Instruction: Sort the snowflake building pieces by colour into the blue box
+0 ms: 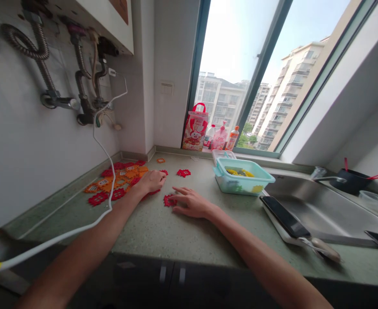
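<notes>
My left hand (152,181) lies at the right edge of a spread of red and orange flat toothed plastic pieces (121,174). Its fingers are curled, and red shows beneath them; whatever they grip is hidden. To its right, my right hand (192,202) rests low over the counter with fingers apart, its fingertips at a single red toothed piece (167,200). Beyond both hands lie another red piece (183,173) and a small orange piece (161,160).
A light-blue plastic box (240,182) holding yellow and dark pieces stands to the right, beside a steel sink (317,206). A phone (285,216) lies at the sink's edge. A white cable (95,221) hangs across the left side. Bottles (221,137) stand by the window.
</notes>
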`<state>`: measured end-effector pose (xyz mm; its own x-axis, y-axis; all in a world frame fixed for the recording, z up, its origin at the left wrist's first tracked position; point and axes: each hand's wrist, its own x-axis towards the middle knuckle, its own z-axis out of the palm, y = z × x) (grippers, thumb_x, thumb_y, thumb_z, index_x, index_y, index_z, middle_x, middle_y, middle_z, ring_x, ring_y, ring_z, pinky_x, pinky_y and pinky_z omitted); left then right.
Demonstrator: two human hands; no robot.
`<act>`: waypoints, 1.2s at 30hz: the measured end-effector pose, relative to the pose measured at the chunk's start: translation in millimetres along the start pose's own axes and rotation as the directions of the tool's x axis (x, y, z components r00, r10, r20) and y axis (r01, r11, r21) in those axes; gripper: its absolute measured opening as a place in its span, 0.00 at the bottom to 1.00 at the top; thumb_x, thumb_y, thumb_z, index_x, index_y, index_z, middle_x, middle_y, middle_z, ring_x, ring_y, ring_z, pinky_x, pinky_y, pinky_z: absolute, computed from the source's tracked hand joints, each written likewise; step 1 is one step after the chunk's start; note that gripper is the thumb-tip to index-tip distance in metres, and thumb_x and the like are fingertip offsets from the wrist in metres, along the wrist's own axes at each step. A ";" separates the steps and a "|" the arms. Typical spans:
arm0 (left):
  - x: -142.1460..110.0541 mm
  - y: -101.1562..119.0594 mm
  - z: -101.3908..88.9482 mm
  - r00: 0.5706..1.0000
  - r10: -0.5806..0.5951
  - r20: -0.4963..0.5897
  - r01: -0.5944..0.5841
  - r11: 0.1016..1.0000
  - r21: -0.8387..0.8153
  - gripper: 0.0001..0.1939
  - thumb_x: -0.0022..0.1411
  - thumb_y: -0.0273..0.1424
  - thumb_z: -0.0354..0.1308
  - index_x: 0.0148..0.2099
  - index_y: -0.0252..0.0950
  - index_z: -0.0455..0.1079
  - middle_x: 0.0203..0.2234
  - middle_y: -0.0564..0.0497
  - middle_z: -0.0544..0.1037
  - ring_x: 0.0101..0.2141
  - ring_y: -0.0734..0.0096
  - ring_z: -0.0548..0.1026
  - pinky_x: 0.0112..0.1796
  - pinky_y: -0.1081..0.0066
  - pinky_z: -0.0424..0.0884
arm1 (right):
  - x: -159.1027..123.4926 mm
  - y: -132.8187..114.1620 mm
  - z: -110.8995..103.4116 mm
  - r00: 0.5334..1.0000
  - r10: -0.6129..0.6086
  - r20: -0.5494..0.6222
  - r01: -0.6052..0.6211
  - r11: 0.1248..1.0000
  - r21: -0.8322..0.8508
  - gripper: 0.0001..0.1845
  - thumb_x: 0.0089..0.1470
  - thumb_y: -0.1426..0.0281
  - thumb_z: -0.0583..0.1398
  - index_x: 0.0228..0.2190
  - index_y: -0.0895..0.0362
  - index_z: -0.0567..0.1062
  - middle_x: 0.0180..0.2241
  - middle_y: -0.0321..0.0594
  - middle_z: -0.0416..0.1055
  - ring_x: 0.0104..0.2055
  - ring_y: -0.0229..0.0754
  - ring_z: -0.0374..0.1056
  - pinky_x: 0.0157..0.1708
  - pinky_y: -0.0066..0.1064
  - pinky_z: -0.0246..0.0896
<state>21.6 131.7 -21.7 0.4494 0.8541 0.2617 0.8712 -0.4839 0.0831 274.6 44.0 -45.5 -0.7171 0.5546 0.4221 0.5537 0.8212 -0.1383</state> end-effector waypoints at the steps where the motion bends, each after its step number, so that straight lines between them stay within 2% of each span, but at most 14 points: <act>1: -0.9 -4.4 -4.1 0.999 0.015 0.029 -0.015 1.000 0.011 0.15 0.69 0.37 0.52 0.38 0.41 0.80 0.33 0.45 0.83 0.34 0.60 0.79 0.35 0.67 0.66 | 2.2 0.0 7.0 0.999 -0.013 0.034 0.012 0.999 0.037 0.23 0.66 0.57 0.62 0.61 0.45 0.75 0.64 0.44 0.70 0.65 0.51 0.67 0.63 0.44 0.62; 5: -4.5 -13.1 -9.7 0.999 0.051 0.011 -0.051 0.999 -0.013 0.14 0.69 0.36 0.52 0.40 0.41 0.79 0.34 0.47 0.83 0.35 0.62 0.79 0.38 0.68 0.68 | -1.1 23.4 8.6 1.000 0.028 0.001 -0.028 0.993 0.111 0.15 0.67 0.65 0.62 0.53 0.48 0.81 0.53 0.42 0.80 0.56 0.44 0.74 0.59 0.36 0.66; 9: -7.3 11.0 8.3 0.974 0.165 -0.152 -0.161 0.986 0.040 0.16 0.68 0.35 0.57 0.55 0.40 0.75 0.51 0.43 0.79 0.52 0.57 0.75 0.52 0.62 0.69 | -13.2 58.1 -0.2 0.962 0.253 -0.100 -0.252 0.967 0.023 0.10 0.60 0.66 0.66 0.44 0.50 0.84 0.45 0.42 0.82 0.48 0.45 0.77 0.53 0.35 0.69; 11: -4.9 31.5 20.1 0.959 0.222 -0.178 -0.205 0.973 0.109 0.20 0.68 0.36 0.58 0.61 0.40 0.72 0.57 0.41 0.75 0.56 0.53 0.72 0.56 0.58 0.66 | -17.0 71.6 -1.2 0.888 0.411 -0.207 -0.414 0.910 0.026 0.10 0.59 0.63 0.67 0.42 0.51 0.84 0.44 0.42 0.82 0.45 0.45 0.78 0.50 0.34 0.70; 13: 3.7 50.7 29.8 0.950 0.251 -0.183 -0.224 0.962 0.157 0.23 0.70 0.38 0.58 0.64 0.39 0.69 0.60 0.40 0.73 0.58 0.52 0.70 0.57 0.55 0.65 | -18.5 82.0 -0.7 0.769 0.548 -0.329 -0.548 0.830 0.103 0.12 0.60 0.60 0.66 0.43 0.52 0.83 0.43 0.42 0.82 0.41 0.44 0.79 0.46 0.34 0.72; 15: 19.6 65.7 37.0 0.953 0.249 -0.175 -0.220 0.961 0.170 0.25 0.71 0.40 0.57 0.65 0.37 0.67 0.62 0.38 0.70 0.61 0.49 0.68 0.58 0.54 0.65 | -18.8 89.5 -0.3 0.665 0.625 -0.410 -0.609 0.771 0.187 0.14 0.62 0.58 0.65 0.44 0.52 0.82 0.42 0.41 0.82 0.37 0.43 0.79 0.43 0.34 0.72; 16: 29.7 71.6 40.0 0.960 0.224 -0.167 -0.198 0.968 0.157 0.26 0.71 0.41 0.56 0.66 0.37 0.66 0.63 0.37 0.69 0.62 0.48 0.67 0.58 0.53 0.65 | -19.0 92.1 -0.3 0.645 0.630 -0.432 -0.610 0.765 0.205 0.14 0.62 0.59 0.64 0.44 0.52 0.82 0.42 0.41 0.82 0.37 0.43 0.79 0.43 0.34 0.73; 17: 40.5 76.8 42.7 0.971 0.184 -0.154 -0.164 0.977 0.133 0.26 0.71 0.42 0.56 0.66 0.36 0.66 0.63 0.36 0.69 0.62 0.47 0.66 0.59 0.52 0.65 | -19.3 93.8 -0.7 0.656 0.610 -0.444 -0.590 0.782 0.201 0.14 0.62 0.60 0.65 0.45 0.53 0.81 0.43 0.42 0.82 0.38 0.44 0.79 0.44 0.35 0.73; 20: 68.9 89.5 50.1 0.994 0.058 -0.094 -0.053 0.997 0.056 0.21 0.73 0.40 0.52 0.60 0.34 0.72 0.56 0.34 0.75 0.58 0.45 0.71 0.56 0.51 0.68 | -20.4 93.9 -3.6 0.777 0.446 -0.444 -0.441 0.889 0.121 0.13 0.60 0.64 0.66 0.46 0.53 0.82 0.46 0.44 0.81 0.46 0.46 0.78 0.51 0.38 0.71; 22: 76.6 94.6 53.3 0.997 0.036 -0.071 -0.034 0.999 0.031 0.18 0.73 0.36 0.50 0.55 0.33 0.75 0.50 0.34 0.78 0.52 0.48 0.75 0.53 0.54 0.71 | -20.9 91.2 -6.5 0.829 0.351 -0.435 -0.353 0.932 0.078 0.12 0.61 0.65 0.66 0.46 0.51 0.82 0.48 0.44 0.80 0.51 0.47 0.77 0.55 0.39 0.70; 25: 65.0 93.7 53.0 0.995 0.079 -0.068 -0.079 0.997 0.002 0.17 0.73 0.36 0.50 0.53 0.36 0.76 0.50 0.38 0.79 0.50 0.54 0.77 0.52 0.60 0.72 | -22.4 88.4 -10.9 0.839 0.318 -0.441 -0.327 0.943 0.059 0.12 0.63 0.64 0.65 0.47 0.50 0.81 0.49 0.43 0.80 0.52 0.47 0.76 0.56 0.39 0.70; 29: 25.4 80.9 44.8 0.949 0.308 -0.071 -0.314 0.943 -0.110 0.16 0.70 0.38 0.54 0.55 0.42 0.76 0.55 0.46 0.79 0.54 0.60 0.76 0.56 0.65 0.70 | -26.0 90.6 -13.9 0.858 0.276 -0.433 -0.293 0.956 0.030 0.11 0.62 0.65 0.66 0.46 0.51 0.82 0.49 0.44 0.80 0.51 0.48 0.76 0.55 0.40 0.70; 31: 9.5 73.7 39.9 0.928 0.356 -0.107 -0.368 0.920 -0.136 0.18 0.69 0.39 0.56 0.58 0.42 0.75 0.58 0.46 0.76 0.57 0.58 0.74 0.59 0.63 0.68 | -26.6 91.4 -13.6 0.859 0.262 -0.441 -0.279 0.960 0.026 0.12 0.62 0.64 0.66 0.47 0.52 0.81 0.49 0.44 0.80 0.51 0.48 0.76 0.55 0.39 0.70; 36: 2.4 50.0 32.0 0.959 0.143 -0.244 -0.148 0.989 -0.001 0.23 0.72 0.39 0.50 0.62 0.37 0.71 0.61 0.38 0.72 0.62 0.52 0.69 0.62 0.52 0.62 | -22.1 83.1 -9.7 0.882 0.214 -0.421 -0.234 0.972 0.003 0.14 0.66 0.63 0.63 0.50 0.52 0.79 0.51 0.46 0.78 0.53 0.47 0.74 0.56 0.39 0.68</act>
<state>72.6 115.6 -47.7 0.5073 0.7035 0.4978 0.7952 -0.6048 0.0442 340.6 98.6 -57.6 -0.3358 0.6079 0.7195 0.7050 0.6688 -0.2360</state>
